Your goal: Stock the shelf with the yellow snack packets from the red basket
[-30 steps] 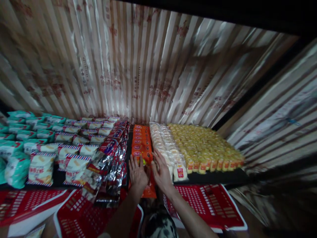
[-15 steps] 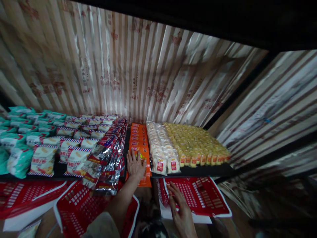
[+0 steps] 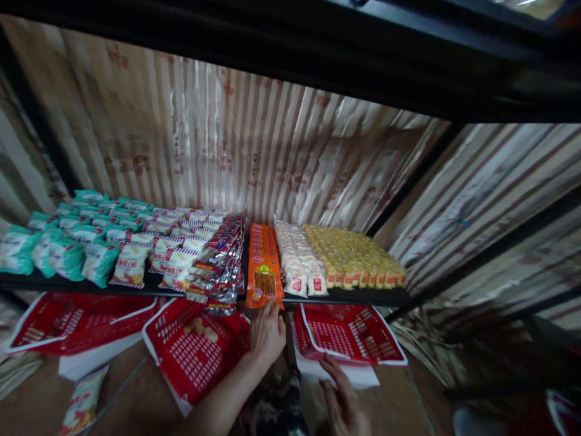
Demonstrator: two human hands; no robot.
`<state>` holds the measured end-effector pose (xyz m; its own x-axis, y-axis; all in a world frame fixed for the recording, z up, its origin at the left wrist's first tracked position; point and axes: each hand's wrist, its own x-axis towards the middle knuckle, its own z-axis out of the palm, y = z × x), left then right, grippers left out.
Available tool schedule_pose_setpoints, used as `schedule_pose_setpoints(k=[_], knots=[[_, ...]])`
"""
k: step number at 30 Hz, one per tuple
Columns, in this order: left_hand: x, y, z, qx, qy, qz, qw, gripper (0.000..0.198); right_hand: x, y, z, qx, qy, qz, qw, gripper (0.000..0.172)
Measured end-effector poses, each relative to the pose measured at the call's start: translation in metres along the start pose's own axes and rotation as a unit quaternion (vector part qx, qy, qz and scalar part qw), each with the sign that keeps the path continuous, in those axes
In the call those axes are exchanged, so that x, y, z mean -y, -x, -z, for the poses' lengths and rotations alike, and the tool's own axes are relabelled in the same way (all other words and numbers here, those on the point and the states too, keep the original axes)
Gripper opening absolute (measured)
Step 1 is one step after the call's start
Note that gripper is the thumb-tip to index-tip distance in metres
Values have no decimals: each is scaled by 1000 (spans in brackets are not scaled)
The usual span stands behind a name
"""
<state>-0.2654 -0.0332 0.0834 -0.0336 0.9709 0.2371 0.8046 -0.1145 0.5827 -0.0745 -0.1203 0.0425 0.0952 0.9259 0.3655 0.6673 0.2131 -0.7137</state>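
On the black shelf lies a row of overlapping orange snack packets, the front one showing brown sticks. The fingertips of my left hand touch the front edge of that row, fingers stretched out and close together, with nothing seen in them. My right hand hangs lower, just in front of the right red basket, its fingers loosely apart and holding nothing. Left of the orange row are shiny dark red packets. White packed snacks stand directly to its right.
Teal bags and white striped bags fill the left of the shelf; yellow packs fill the right. Below are a middle red basket with a few round items and a left red basket. One bag lies on the floor.
My left hand has slid from the top of the orange packets down to their front edge, uncovering the front packet. My right hand sits slightly lower. The view has shifted back, showing more shelf and floor.
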Motion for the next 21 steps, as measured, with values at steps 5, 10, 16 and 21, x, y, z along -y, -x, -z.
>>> schedule_pose_setpoints(k=[5, 10, 16, 21], knots=[[-9, 66, 16, 56, 15, 21, 998, 38, 26, 36, 28, -33, -33, -41, 998, 40], [-10, 111, 40, 80, 16, 22, 996, 37, 36, 73, 42, -64, -91, -104, 988, 42], [3, 139, 72, 89, -9, 19, 996, 32, 49, 86, 44, -90, -165, -179, 966, 48], [18, 151, 100, 105, -29, 53, 993, 29, 68, 82, 32, -79, -199, -235, 948, 56]])
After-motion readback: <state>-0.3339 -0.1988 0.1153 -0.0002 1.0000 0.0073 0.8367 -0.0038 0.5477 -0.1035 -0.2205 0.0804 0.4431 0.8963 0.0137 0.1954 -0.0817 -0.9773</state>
